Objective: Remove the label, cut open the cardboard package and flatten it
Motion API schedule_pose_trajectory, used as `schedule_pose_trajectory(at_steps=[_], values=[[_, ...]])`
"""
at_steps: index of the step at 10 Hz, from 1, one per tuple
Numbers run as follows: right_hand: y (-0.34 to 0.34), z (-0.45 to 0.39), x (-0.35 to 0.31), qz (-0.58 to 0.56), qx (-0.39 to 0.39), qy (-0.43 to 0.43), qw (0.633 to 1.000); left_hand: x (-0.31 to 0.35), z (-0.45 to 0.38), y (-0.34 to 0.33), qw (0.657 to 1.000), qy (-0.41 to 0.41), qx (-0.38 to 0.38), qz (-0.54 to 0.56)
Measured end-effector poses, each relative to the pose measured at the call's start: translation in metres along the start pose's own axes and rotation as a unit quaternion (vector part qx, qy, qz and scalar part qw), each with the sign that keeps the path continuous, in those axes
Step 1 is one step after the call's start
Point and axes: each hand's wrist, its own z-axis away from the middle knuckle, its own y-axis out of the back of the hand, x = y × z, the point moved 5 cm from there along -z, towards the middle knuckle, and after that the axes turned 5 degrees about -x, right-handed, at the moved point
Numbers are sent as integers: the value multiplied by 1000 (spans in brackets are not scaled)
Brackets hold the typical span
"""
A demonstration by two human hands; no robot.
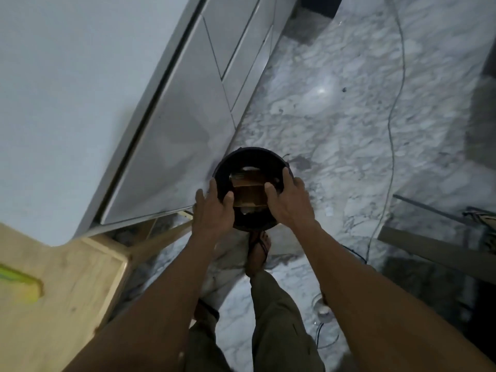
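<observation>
Sitting folded inside the black bin [251,167], the cardboard [249,193] is flanked by loosely spread grips, left hand [213,210] at 9 o'clock, right hand [291,202] at 3, nothing grasped, bin rim touched.

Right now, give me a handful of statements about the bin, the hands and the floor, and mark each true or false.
1. Folded cardboard lies inside the round black bin. True.
2. Only one hand is at the bin. False: the left hand and the right hand are both at its rim.
3. The floor is marbled white. True.
4. The bin stands on the wooden table. False: it is over the floor.
</observation>
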Motion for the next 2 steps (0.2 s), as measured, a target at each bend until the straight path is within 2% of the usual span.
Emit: schedule_pose_trajectory(at_steps=[2], values=[[25, 27, -37, -65, 20, 28, 997, 23, 42, 38, 999, -32, 27, 31]])
